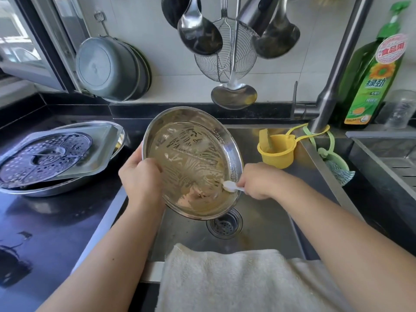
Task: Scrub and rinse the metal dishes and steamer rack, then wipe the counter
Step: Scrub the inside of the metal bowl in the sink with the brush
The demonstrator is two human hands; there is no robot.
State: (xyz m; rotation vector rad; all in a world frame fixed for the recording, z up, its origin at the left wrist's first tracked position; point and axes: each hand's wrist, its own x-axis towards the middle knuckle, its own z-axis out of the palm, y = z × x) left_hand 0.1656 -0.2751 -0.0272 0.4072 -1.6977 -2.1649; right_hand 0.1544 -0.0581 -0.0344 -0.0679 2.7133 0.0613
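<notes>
A round metal dish (191, 154), smeared with brownish residue, is tilted over the sink (265, 219). My left hand (140, 176) grips its left rim. My right hand (256, 181) holds a small white brush (230, 185) whose head touches the dish's lower right inside wall. On the dark counter (45, 233) to the left lies a perforated steamer rack (42, 158) on a square metal tray (99, 143), stacked on a round metal dish (56, 188).
A drain strainer (224, 224) sits below the dish. A white towel (225, 278) drapes over the sink's front edge. A yellow cup (279, 152) hangs at the sink's back, beside the faucet (337, 64) and a green detergent bottle (371, 82). Ladles and a skimmer (225, 59) hang above.
</notes>
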